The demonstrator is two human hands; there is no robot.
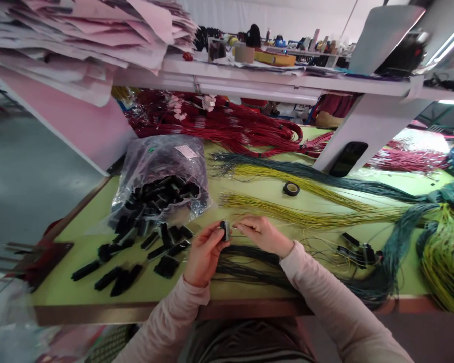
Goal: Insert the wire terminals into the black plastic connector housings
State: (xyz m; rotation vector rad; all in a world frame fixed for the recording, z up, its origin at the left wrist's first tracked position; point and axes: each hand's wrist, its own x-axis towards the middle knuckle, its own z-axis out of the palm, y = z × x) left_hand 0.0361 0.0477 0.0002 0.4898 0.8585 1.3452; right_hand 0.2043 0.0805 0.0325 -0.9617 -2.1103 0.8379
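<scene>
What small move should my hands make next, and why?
I'd probably ease the right hand toward the black plug and try guiding in what looks like a wire end. The left hand already holds the plug, and the right hand is pinched close beside it, apart from the left hand.

Connector (225, 230) in my L hand (206, 252): semi-gloss plast. Bag (166, 156): clear, crinkly, v. glossy plast. Yellow wires (263, 205): smooth plast. coating. My R sleeve (325, 287): matt cloth. Paper stack (79, 30): matt, rough-edged. Counter (257, 185): smooth.
</scene>
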